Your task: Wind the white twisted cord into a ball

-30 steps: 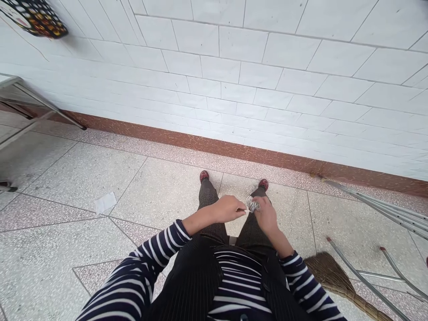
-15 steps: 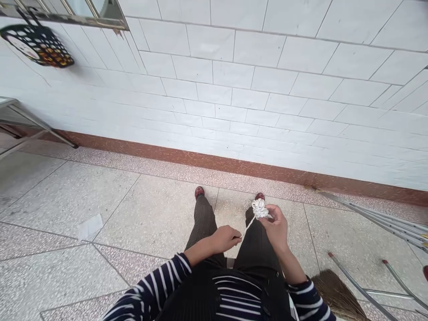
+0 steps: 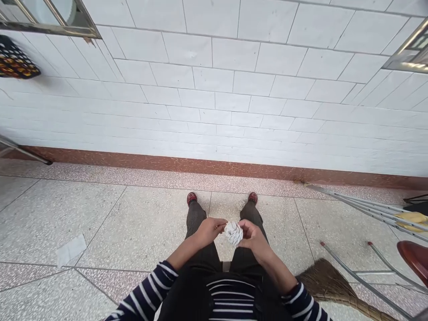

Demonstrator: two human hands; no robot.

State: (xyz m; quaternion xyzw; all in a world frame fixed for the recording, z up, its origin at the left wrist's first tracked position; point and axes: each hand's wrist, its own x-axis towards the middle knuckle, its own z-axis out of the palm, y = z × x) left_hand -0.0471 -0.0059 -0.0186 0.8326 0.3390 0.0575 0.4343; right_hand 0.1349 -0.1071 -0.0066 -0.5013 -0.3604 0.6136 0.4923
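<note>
Between my hands, in front of my legs, is a wound ball of white rope (image 3: 233, 233). My right hand (image 3: 254, 240) grips the ball from its right side, thumb below and fingers above. On the other side my left hand (image 3: 210, 232) is closed in a pinch, its fingertips touching the ball's left edge. The rope end in that pinch is mostly hidden. A second rope bundle (image 3: 241, 204), pale and coiled, lies on the floor beside my right shoe (image 3: 253, 197).
A white tiled wall (image 3: 214, 93) rises ahead. At right are crutches (image 3: 354, 200), a broom (image 3: 324, 281) and a metal-legged chair (image 3: 414, 258). A paper sheet (image 3: 71, 250) lies on the floor at left. A dotted bag (image 3: 16, 60) hangs at upper left.
Both hands have come together lower and further left, with the rope ball now between them. The stretched strand no longer shows. My view has turned to the right.
</note>
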